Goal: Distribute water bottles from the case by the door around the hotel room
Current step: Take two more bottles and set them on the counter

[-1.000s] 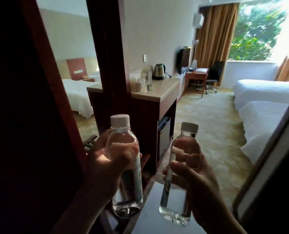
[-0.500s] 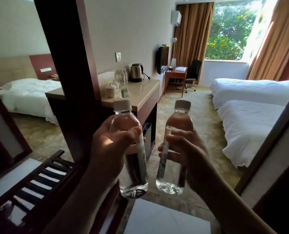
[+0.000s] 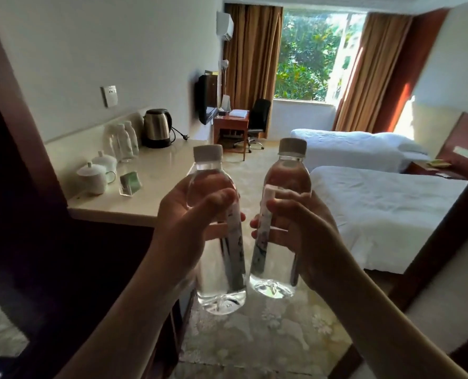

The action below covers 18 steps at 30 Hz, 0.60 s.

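Since half a second ago we've advanced; counter point(image 3: 156, 184) now left-centre frame. Left hand point(image 3: 189, 214) and right hand point(image 3: 295, 222) each wrapped mid-body round a bottle, left bottle point(image 3: 213, 176), right bottle point(image 3: 287, 173), centre frame. Full, thin-walled, slick: hold the waist.

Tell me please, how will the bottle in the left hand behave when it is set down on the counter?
The bottle looks full, so probably heavy for its size. Tall and narrow, it may tip if nudged. The left hand wraps it firmly; the smooth plastic might slip.
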Tool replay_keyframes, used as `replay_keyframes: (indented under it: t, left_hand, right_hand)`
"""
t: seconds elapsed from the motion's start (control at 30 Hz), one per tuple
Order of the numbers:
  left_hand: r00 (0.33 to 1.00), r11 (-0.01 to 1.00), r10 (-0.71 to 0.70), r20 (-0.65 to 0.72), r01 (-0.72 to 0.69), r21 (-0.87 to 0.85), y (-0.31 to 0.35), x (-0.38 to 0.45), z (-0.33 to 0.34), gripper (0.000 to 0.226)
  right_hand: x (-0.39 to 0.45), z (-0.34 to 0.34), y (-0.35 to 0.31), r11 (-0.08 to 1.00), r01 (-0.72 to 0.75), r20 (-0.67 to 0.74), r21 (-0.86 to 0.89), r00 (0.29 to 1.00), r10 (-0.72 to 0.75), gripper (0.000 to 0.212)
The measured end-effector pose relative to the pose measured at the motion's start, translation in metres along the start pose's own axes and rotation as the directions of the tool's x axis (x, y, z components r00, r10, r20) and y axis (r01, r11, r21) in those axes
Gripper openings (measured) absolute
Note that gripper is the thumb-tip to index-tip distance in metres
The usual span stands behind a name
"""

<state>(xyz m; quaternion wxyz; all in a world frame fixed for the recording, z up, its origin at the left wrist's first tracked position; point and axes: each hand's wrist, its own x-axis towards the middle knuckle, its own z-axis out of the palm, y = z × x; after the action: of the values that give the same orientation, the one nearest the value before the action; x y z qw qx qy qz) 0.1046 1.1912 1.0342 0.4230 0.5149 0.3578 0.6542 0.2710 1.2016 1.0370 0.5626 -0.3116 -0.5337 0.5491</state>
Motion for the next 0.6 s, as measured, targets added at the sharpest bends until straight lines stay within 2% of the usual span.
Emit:
replay_keyframes:
  t: [0.1, 0.27, 0.43, 0.5, 0.6]
  left_hand:
    - [1.000, 1.000, -0.004, 0.024, 0.004, 0.021, -0.033, 0.060, 0.016, 0.037]
    - [0.998, 0.996, 0.025, 0.056, -0.030, 0.080, -0.086, 0.159, 0.042, 0.030]
    - [0.986, 0.965, 0.152, -0.068, -0.133, 0.224, -0.120, 0.258, 0.054, 0.035]
    - [0.974, 0.948, 0.181, -0.139, -0.135, 0.290, -0.129, 0.290, 0.048, 0.037]
    - [0.956, 0.949, 0.191, -0.221, -0.123, 0.291, -0.141, 0.336, 0.031, 0.032]
  right_hand:
    - [0.058, -0.033, 0.015, 1.000, 0.013, -0.033, 0.000, 0.999, -0.013, 0.040]
    - [0.166, -0.092, 0.041, 0.998, 0.060, 0.032, 0.008, 0.998, -0.060, 0.028]
    - [0.287, -0.126, 0.058, 0.997, 0.049, 0.099, 0.065, 0.994, -0.055, 0.040]
    - [0.334, -0.128, 0.066, 0.998, 0.027, 0.134, 0.060, 0.990, -0.035, 0.041]
    - [0.401, -0.121, 0.083, 0.997, -0.010, 0.201, 0.071, 0.980, -0.004, 0.039]
